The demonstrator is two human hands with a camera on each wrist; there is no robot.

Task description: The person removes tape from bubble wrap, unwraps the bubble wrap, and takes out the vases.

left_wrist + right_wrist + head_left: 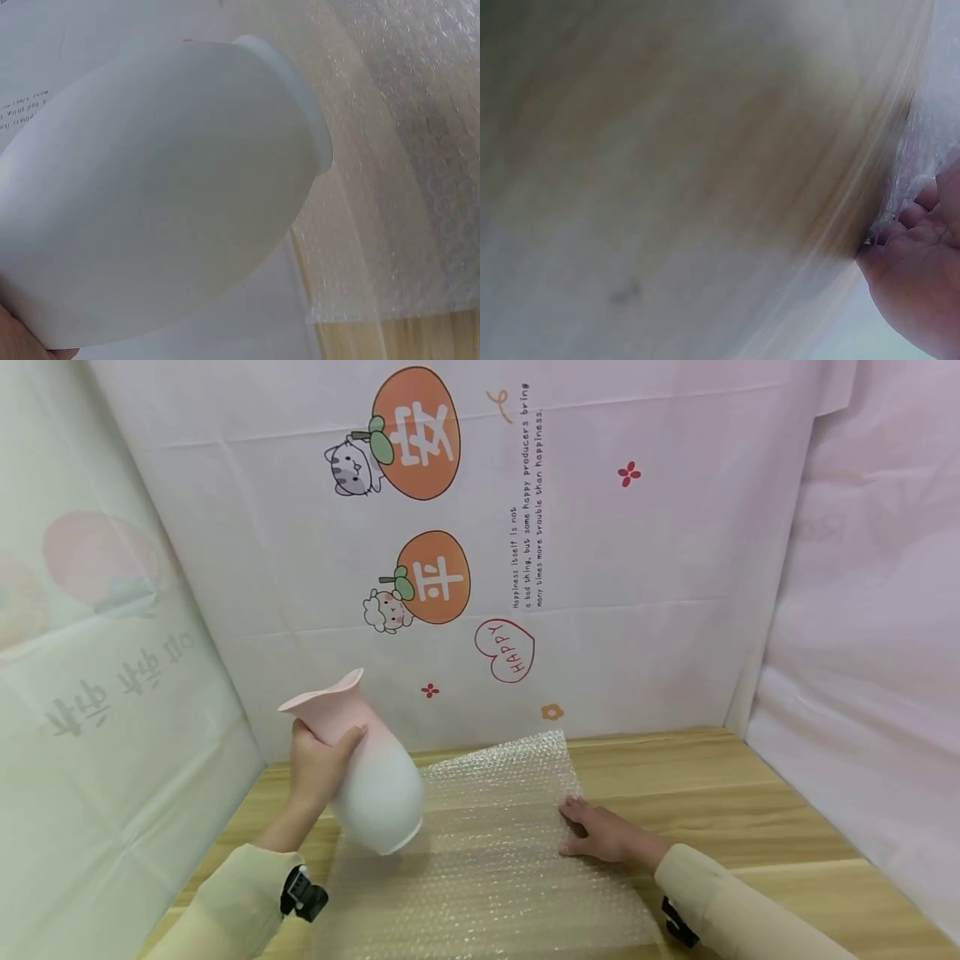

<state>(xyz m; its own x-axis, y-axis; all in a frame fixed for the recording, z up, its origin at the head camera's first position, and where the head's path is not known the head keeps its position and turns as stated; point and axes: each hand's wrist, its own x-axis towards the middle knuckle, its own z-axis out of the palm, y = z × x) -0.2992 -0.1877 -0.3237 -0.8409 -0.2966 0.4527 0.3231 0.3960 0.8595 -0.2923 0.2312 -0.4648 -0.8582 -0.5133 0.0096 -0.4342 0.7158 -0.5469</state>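
Note:
A vase, pink at its flared mouth and fading to white toward the base, tilts in the air on the left. My left hand grips it round the neck, thumb across the front. In the left wrist view the white body of the vase and its base ring fill much of the picture. Beneath the vase a sheet of clear bubble wrap lies spread over the table. My right hand rests on the right edge of the sheet, thumb apart from the fingers.
The wood-grain table shows around the sheet. A white printed cloth hangs behind it, and pale cloth sides stand left and right. Each sleeve has a black wrist device.

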